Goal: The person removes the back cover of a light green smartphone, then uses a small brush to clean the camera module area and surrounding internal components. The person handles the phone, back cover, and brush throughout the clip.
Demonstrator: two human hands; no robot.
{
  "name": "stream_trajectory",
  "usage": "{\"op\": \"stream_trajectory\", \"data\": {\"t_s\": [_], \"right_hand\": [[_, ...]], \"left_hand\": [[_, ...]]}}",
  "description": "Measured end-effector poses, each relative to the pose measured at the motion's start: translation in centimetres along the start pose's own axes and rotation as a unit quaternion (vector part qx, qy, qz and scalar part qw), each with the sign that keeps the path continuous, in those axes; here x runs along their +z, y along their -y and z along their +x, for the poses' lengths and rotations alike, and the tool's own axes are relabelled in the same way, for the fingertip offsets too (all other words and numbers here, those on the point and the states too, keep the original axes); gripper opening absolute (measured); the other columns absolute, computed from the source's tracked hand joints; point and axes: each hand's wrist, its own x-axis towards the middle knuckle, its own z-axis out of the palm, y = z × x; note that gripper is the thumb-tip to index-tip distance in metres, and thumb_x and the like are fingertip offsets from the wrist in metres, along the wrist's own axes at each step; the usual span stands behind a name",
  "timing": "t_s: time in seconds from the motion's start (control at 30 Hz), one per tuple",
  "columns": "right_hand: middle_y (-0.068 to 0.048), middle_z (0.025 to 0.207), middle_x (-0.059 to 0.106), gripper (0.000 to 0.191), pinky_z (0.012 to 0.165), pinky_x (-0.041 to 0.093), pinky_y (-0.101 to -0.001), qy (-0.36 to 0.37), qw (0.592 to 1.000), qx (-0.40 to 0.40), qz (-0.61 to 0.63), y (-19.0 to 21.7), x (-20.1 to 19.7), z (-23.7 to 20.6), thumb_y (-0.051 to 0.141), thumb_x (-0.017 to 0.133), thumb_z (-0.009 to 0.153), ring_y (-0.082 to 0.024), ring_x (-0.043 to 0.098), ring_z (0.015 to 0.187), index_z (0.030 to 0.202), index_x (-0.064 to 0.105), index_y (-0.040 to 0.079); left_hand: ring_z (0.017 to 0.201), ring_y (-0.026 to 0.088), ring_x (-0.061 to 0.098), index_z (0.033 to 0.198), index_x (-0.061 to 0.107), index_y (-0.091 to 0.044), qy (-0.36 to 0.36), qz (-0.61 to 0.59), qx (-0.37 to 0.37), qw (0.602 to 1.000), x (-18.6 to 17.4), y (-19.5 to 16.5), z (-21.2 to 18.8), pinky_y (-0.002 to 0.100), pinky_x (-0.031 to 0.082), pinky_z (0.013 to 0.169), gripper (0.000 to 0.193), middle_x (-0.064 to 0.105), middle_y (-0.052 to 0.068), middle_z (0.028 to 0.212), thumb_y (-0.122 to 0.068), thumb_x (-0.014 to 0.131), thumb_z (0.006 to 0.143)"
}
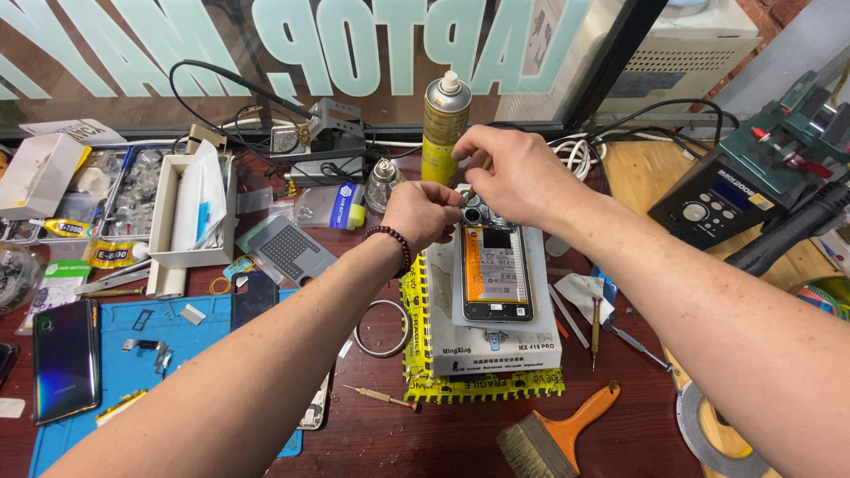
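Note:
An opened smartphone (496, 274) lies back-up on a white box-shaped heating stand (496, 341), its battery and camera end exposed. My left hand (425, 212), with a dark bead bracelet on the wrist, rests its fingertips at the phone's top left corner. My right hand (513, 173) hovers over the phone's top end and pinches a thin tool, its tip pointing down at the camera area. The part under the fingers is hidden.
A yellow spray can (445, 124) stands just behind the hands. A brush with an orange handle (558, 434), small screwdrivers (382, 398), a blue work mat (133, 354), another phone (64, 358), parts trays (124, 190) and a soldering station (717, 199) surround the stand.

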Motion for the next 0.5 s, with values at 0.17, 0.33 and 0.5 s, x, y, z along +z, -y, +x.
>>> {"op": "stream_trajectory", "data": {"t_s": [0.17,0.33,0.5], "right_hand": [[-0.012,0.091,0.076,0.024,0.078,0.058,-0.0402,-0.013,0.999,0.003,-0.029,0.23,-0.08,-0.13,0.013,0.066,0.089,-0.028,0.075,0.086,0.112,0.070,0.009],[-0.014,0.093,0.076,0.022,0.077,0.057,-0.0418,-0.009,0.999,0.016,-0.038,0.61,-0.34,-0.35,0.021,0.069,0.091,-0.030,0.075,0.085,0.110,0.071,0.010],[-0.014,0.096,0.076,0.022,0.079,0.058,-0.0412,-0.027,0.999,0.000,-0.024,0.37,-0.22,-0.34,0.017,0.066,0.090,-0.030,0.075,0.087,0.111,0.072,0.009]], "left_hand": [[0.065,0.011,0.068,0.093,0.074,-0.003,-0.001,0.000,0.002,1.000,-0.02,-0.18,-0.23,0.028,0.062,0.058,0.009,0.072,0.003,0.080,-0.002,0.076,0.084],[0.065,0.010,0.068,0.094,0.076,-0.004,0.001,0.016,0.007,1.000,-0.07,-0.52,-0.61,0.027,0.061,0.059,0.009,0.073,0.002,0.081,-0.003,0.075,0.085],[0.065,0.010,0.068,0.094,0.076,-0.003,0.000,0.023,0.012,1.000,-0.21,-0.85,-0.96,0.027,0.061,0.058,0.010,0.073,0.003,0.079,-0.004,0.075,0.084]]}}
